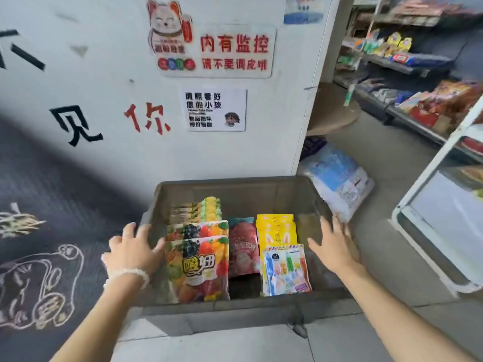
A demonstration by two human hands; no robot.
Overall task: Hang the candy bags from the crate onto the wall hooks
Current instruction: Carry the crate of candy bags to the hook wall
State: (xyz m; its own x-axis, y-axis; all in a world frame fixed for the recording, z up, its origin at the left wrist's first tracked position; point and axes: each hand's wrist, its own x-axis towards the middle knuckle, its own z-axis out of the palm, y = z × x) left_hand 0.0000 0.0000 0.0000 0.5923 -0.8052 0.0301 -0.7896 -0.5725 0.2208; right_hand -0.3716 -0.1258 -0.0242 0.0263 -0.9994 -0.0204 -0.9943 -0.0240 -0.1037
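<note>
Left hand [133, 246] on crate [235, 189] rim, candy bags [198, 265] inside

Even, fairly bright indoor light fell on the white wall [109, 105] with no harsh glare, while a soft dark shadow covered the near left, the right hand [337, 246] and far shelves [407, 61] were motion-blurred, and straight lines bowed toward the edges.

Colourful candy bags [198, 267] stand upright in rows inside the open grey crate [235, 189] on the floor.
</note>
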